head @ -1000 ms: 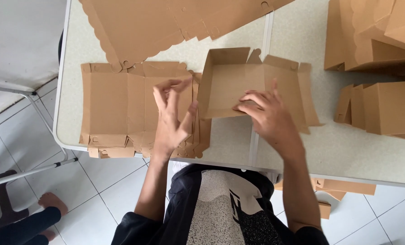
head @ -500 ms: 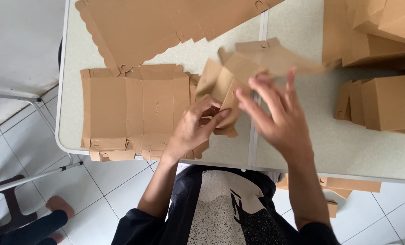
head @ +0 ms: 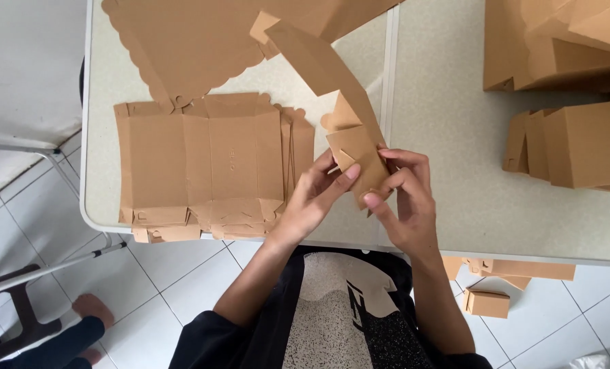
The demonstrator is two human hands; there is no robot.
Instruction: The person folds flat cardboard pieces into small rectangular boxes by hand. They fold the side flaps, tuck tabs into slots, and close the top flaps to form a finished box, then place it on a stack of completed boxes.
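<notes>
A brown cardboard box blank [head: 325,75], partly folded and tilted on edge, is lifted above the pale table [head: 455,191]. My left hand [head: 315,198] pinches its near end from the left, thumb on a small flap. My right hand [head: 404,198] grips the same end from the right, fingers curled over the flap. To the left of my hands a stack of flat box blanks [head: 209,164] lies on the table.
Large flat cardboard sheets [head: 196,34] lie at the back. Folded boxes [head: 578,143] and more cardboard [head: 558,41] stand at the right. Small boxes [head: 488,302] sit on the tiled floor under the table. Another person's foot [head: 90,309] shows at the lower left.
The box blank was lying open on the table; both hands picked it up, turned it on edge and now hold its near end closer to my body.
</notes>
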